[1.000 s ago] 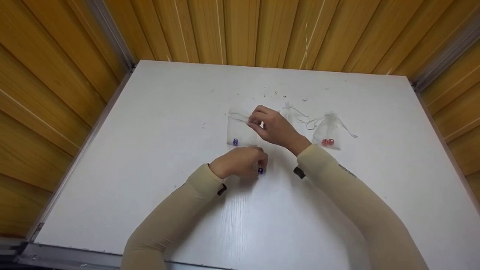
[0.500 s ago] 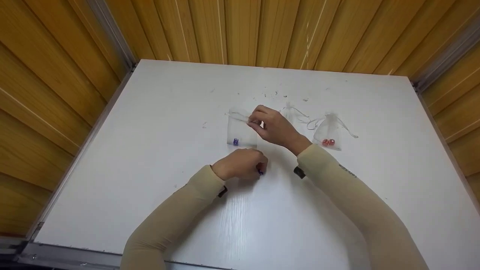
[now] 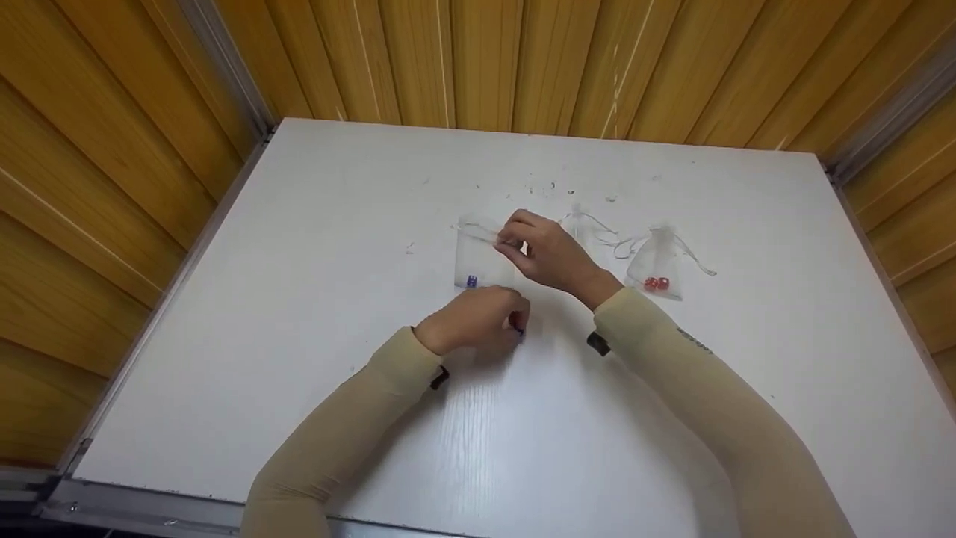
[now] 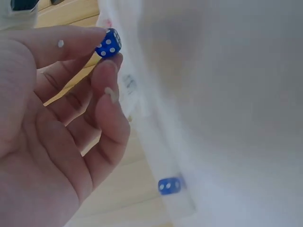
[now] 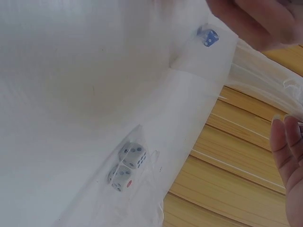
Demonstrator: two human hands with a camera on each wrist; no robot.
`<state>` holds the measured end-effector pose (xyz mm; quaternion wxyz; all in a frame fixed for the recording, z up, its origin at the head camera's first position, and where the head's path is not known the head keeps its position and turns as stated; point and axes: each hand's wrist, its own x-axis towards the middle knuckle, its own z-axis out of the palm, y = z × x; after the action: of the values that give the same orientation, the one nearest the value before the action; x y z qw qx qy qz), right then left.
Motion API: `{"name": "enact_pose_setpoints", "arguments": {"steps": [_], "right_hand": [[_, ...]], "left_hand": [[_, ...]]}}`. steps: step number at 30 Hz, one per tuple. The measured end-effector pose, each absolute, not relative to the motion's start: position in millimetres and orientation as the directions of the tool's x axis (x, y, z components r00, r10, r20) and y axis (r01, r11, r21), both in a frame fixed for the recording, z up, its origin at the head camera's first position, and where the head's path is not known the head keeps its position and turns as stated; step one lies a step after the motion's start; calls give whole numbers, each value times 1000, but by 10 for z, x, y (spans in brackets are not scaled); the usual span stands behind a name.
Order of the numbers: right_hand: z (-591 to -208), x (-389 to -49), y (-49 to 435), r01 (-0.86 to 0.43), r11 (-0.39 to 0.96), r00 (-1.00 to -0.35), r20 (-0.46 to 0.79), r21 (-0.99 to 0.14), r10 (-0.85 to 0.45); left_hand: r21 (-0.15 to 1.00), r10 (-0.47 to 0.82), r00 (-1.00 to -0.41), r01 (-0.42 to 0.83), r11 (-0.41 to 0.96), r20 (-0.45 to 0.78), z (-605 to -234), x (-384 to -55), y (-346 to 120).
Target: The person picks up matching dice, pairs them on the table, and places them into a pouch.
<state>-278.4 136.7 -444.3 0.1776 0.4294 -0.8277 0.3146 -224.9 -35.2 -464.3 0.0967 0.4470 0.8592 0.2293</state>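
Between thumb and fingertips, my left hand [image 3: 478,317] pinches a blue die with white pips [image 4: 110,43]; in the head view the fingers mostly hide it. Just beyond that hand, a sheer white drawstring bag [image 3: 484,258] lies on the table. A second blue die [image 3: 471,282] is inside, at the bag's lower left corner. My right hand [image 3: 549,254] pinches this bag near its mouth, at the upper right edge. The right wrist view shows the bagged blue die [image 5: 209,39] beyond two clear white dice [image 5: 127,165] in another sheer bag.
Partly behind the right hand is a second drawstring bag [image 3: 579,224] with its strings spread. Farther right lies a third bag [image 3: 657,254] holding two red dice [image 3: 657,284]. Small scraps [image 3: 553,187] dot the white table [image 3: 358,194]; wood-panelled walls [image 3: 478,67] enclose it.
My left hand has dipped slightly toward me, then come back up closer to the bag. The die has turned mostly out of sight behind its fingers. My right hand stays at the bag's mouth.
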Motion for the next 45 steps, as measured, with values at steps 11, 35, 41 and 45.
{"name": "enact_pose_setpoints", "arguments": {"steps": [11,35,41,45], "right_hand": [[-4444,-2774,1388,-831,407,-556,576,-378,-600],[-4391,-2762,1359,-840,420,-542,574,-343,-614],[-4367,-2769,1351,-833,432,-553,557,-346,-620],[-4369,-2764,1350,-832,428,-554,548,-351,-627]], "left_hand": [[573,739,-626,710,409,248,-4381,-2359,-561],[550,435,-720,693,466,540,-3982,-2575,-656],[546,404,-757,651,527,513,-4011,-2625,-684],[541,397,-799,599,590,452,-4023,-2642,-693]]}}
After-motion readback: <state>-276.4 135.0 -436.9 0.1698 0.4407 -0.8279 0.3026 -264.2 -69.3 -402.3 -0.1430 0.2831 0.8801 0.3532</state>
